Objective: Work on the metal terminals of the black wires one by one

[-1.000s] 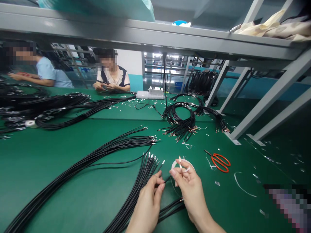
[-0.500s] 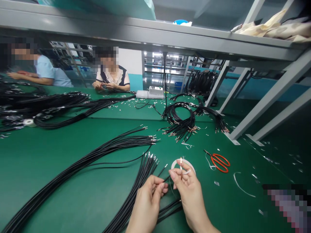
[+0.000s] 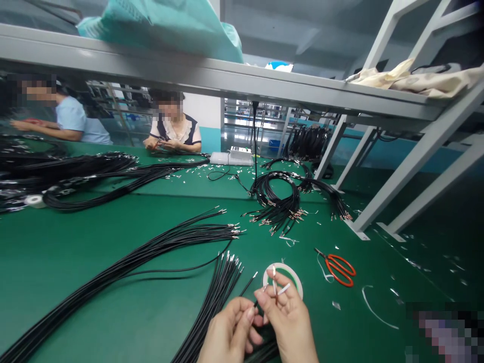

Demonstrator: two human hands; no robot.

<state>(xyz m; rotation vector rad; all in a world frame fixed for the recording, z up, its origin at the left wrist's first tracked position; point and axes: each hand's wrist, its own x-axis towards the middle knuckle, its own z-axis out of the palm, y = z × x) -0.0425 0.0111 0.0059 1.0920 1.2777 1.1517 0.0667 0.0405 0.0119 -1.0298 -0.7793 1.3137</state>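
My left hand point(image 3: 229, 327) is closed in a pinch on a thin black cable point(image 3: 256, 304), close to its bare end. Right beside that end is my right hand point(image 3: 285, 317), its thumb and forefinger pressed together. A short strip of white tape point(image 3: 283, 289) sticks out from the fingers of my right hand, and another small pale strip stands at the fingertip. Behind this hand lies a roll of white tape point(image 3: 298, 280), partly covered. Under and left of my hands runs a bundle of black cables point(image 3: 212, 297) with silvery ends.
Orange-handled scissors point(image 3: 342, 269) lie to the right. A longer cable bundle point(image 3: 124, 272) curves across the left; coiled cables point(image 3: 280, 194) lie farther back. Metal shelf legs point(image 3: 408, 166) stand at right under an overhead beam point(image 3: 212, 75). Two people work across the green table point(image 3: 159, 212).
My view has tilted up slightly, so the scene sits lower. My hands have drawn closer together, the cable's end now at my right thumb and forefinger.
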